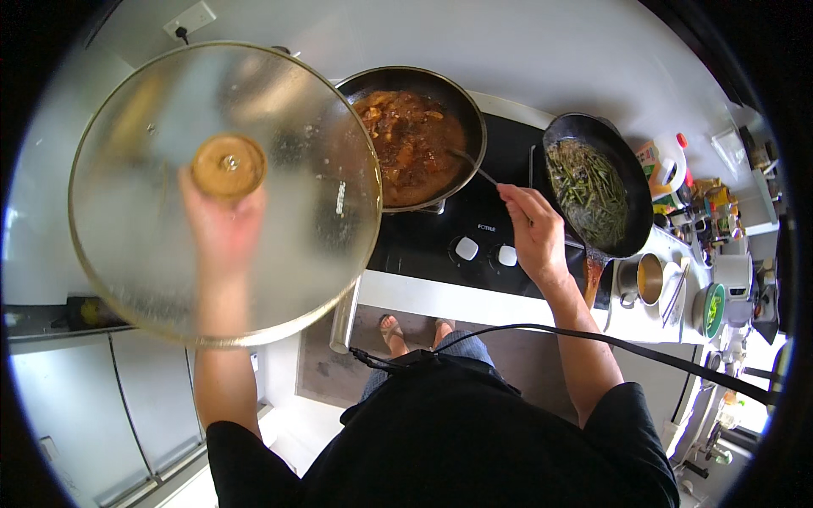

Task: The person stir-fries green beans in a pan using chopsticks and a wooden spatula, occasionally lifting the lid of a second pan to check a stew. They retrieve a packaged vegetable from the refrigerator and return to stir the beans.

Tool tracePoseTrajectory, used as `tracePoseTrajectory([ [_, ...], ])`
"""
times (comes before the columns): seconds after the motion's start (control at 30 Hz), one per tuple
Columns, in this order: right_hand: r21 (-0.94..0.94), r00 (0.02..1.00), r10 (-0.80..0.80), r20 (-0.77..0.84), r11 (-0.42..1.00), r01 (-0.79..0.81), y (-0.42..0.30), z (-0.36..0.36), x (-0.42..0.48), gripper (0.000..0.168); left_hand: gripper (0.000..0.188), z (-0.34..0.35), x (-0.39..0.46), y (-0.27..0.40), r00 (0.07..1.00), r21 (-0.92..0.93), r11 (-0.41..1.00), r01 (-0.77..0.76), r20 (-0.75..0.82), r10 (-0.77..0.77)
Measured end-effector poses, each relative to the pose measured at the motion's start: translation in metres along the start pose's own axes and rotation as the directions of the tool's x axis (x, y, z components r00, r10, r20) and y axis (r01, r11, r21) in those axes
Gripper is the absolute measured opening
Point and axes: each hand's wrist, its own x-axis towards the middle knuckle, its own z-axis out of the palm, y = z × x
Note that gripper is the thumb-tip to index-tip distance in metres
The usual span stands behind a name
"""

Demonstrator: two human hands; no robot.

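Note:
My left hand [225, 213], seen through fogged glass, grips the round knob [228, 166] of a large glass lid [305, 254]. The lid is raised at the left and overlaps the near-left rim of a dark wok [475, 114]. Brown stew [406, 149] with chunks in thick sauce fills the wok. A thin metal utensil [484, 171] is in my right hand [535, 228], its far end dipped in the stew at the wok's right side; the tip is hidden by sauce. Drops of moisture cling to the glass.
Right of the wok, a black skillet [643, 209] with a wooden handle [594, 279] holds green stalks [587, 190]. Two white knobs [466, 248] sit on the black cooktop [413, 247]. A small metal pot [649, 279], chopsticks [674, 295] and a green bowl [706, 311] stand farther right. A black cable [571, 331] crosses my right forearm.

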Motion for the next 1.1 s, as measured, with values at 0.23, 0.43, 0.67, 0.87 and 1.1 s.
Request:
tracePoseTrajectory([
  [0.23, 0.074, 0.992, 0.123, -0.003, 0.990, -0.123, 0.001, 0.000, -0.001, 0.022, 0.036, 0.051, 0.081, -0.019, 0.969, 0.629, 0.740, -0.240, 0.109, 0.223],
  [0.43, 0.660, 0.875, 0.469, -0.118, 0.695, -0.284, -0.004, -0.015, -0.009, 0.030, 0.037, 0.092, 0.130, -0.043, 0.999, 0.744, 0.668, -0.012, 0.031, -0.017],
  [0.67, 0.816, 0.734, 0.622, -0.272, 0.554, -0.167, 0.004, -0.072, -0.018, 0.028, 0.058, 0.130, 0.167, -0.091, 0.935, 0.821, -0.464, -0.333, 0.350, -0.052],
  [0.87, 0.857, 0.637, 0.719, -0.279, 0.486, -0.173, 0.013, -0.103, -0.035, 0.030, 0.052, 0.121, 0.167, -0.119, 0.892, 0.670, -0.593, -0.446, 0.389, -0.231],
  [1.1, 0.884, 0.656, 0.714, -0.244, 0.442, -0.152, 0.025, -0.122, -0.051, 0.031, 0.051, 0.111, 0.165, -0.139, 0.868, 0.623, -0.611, -0.489, 0.421, -0.265],
])
